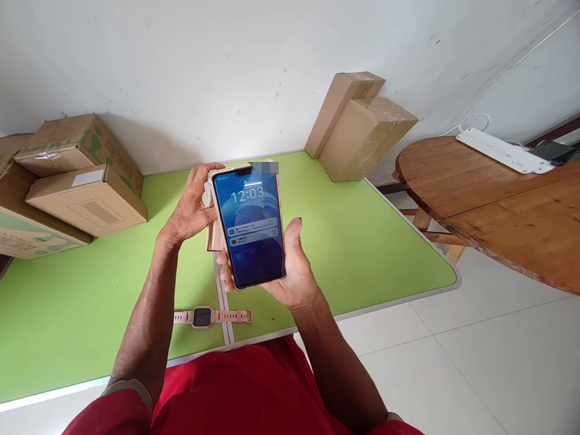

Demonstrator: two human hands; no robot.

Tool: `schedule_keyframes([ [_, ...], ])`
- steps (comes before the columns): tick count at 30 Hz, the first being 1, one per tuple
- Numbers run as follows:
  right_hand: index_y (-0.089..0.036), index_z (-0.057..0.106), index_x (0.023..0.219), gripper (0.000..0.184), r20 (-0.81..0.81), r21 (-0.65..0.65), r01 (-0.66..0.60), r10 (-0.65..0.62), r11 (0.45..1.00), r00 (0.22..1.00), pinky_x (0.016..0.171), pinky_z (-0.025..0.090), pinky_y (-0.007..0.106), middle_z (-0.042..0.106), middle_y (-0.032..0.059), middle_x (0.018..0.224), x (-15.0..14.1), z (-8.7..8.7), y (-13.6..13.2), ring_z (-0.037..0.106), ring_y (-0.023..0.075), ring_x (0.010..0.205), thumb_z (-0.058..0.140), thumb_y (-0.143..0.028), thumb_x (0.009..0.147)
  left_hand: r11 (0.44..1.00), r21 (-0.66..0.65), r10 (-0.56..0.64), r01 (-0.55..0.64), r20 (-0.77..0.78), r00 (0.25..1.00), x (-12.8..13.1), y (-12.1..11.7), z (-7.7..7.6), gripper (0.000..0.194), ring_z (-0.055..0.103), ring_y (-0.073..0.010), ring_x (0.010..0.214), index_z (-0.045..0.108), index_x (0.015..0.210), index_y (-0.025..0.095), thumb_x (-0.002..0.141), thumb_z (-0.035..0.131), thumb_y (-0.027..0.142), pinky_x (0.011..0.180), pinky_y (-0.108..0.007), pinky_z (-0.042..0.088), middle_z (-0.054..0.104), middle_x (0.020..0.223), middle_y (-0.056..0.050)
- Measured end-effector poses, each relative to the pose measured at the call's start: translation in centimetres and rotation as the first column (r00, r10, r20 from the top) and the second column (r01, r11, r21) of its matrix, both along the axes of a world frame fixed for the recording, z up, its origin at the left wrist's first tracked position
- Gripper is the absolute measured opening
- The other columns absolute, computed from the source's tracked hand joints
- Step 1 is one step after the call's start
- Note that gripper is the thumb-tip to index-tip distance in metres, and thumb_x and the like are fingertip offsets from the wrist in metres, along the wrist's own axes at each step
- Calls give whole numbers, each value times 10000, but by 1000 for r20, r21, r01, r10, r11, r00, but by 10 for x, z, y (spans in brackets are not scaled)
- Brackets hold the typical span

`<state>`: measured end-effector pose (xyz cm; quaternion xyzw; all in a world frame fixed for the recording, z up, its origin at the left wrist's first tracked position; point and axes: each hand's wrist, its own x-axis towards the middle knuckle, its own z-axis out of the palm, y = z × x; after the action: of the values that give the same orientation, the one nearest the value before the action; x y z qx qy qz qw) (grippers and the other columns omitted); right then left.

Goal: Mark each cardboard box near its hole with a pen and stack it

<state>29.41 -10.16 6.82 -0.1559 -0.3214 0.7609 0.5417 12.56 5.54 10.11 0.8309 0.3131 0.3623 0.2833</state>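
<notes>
Green tabletop: bears most of what I see, its back edge along the wall.
Stacked cartons: at the far left, seemingly pushed aside to keep clear of the hands.
Left hand: bent round the phone's upper left, perhaps to steady it; whether it pinches phone, cardboard piece or both, I cannot tell.
Pink-strapped smartwatch: flat, face up near the front edge, partly behind the forearm.
Cardboard piece: mostly hidden behind the phone.
Smartphone: raised above the table, lit screen tilted towards the wearer, presumably for reading; it shows 12:03.
Right hand: cradles it from below, fingers curled at one edge, thumb along the other.
Taped boxes: together against the wall.
Wooden table: far right.
</notes>
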Motion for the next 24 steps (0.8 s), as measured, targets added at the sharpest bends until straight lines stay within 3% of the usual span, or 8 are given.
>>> schedule_keyframes([
  [2, -191, 796, 1289, 1013, 15, -69, 26, -25, 997, 1000, 788, 706, 429, 870, 144, 1095, 12, -3, -19, 825, 277, 868, 538, -1063, 844, 1000, 11, -13, 13, -4, 1000, -2, 3, -2, 803, 601, -375, 1391, 622, 1412, 243, 892, 732, 846, 1221, -602, 520, 652, 1405, -125],
  [5, -214, 823, 1250, 907, 100, -223, 136, -116, 965, 988, 769, 707, 403, 885, 117, 1066, 35, -11, -56, 845, 276, 854, 720, -993, 797, 999, -21, 34, -34, -13, 999, -5, 5, -3, 814, 627, -384, 1339, 627, 1389, 275, 843, 797, 855, 1173, -605, 538, 662, 1351, -118],
  [8, -217, 838, 1189, 822, 259, -380, 279, -188, 882, 947, 769, 710, 390, 894, 117, 1054, 53, -25, -90, 865, 283, 845, 790, -939, 798, 998, -60, 29, -29, -1, 1000, -6, 4, -3, 797, 637, -382, 1318, 638, 1356, 291, 816, 843, 839, 1172, -608, 533, 673, 1328, -103],
  [11, -210, 834, 1129, 760, 410, -473, 381, -185, 794, 893, 749, 707, 388, 894, 126, 1046, 56, -45, -108, 873, 297, 853, 843, -893, 796, 996, -78, 32, -33, -9, 999, -7, 3, 0, 771, 626, -363, 1332, 638, 1356, 280, 851, 829, 831, 1204, -615, 511, 667, 1352, -96],
  [17, -189, 811, 982, 705, 563, -459, 488, -182, 742, 806, 763, 697, 434, 866, 126, 916, 36, -84, -91, 856, 336, 897, 901, -848, 750, 999, -35, 8, -10, -55, 998, -8, 3, 4, 845, 609, -361, 1319, 617, 1359, 196, 887, 759, 883, 1169, -644, 524, 664, 1353, -121],
  [21, -219, 734, 818, 678, 653, -385, 545, -198, 745, 731, 766, 649, 410, 817, 86, 822, 32, -98, -74, 797, 285, 796, 874, -875, 718, 998, -56, 10, -13, -55, 998, -10, 5, 2, 770, 619, -353, 1306, 605, 1355, 197, 928, 776, 814, 1140, -624, 552, 666, 1346, -127],
  [24, -233, 657, 773, 669, 749, -301, 565, -176, 769, 638, 707, 584, 379, 744, 39, 747, 34, -103, -70, 700, 231, 686, 770, -892, 784, 998, -56, 16, -18, -40, 999, -10, 6, 2, 733, 604, -356, 1314, 611, 1304, 215, 905, 804, 799, 1147, -636, 544, 663, 1331, -124],
])
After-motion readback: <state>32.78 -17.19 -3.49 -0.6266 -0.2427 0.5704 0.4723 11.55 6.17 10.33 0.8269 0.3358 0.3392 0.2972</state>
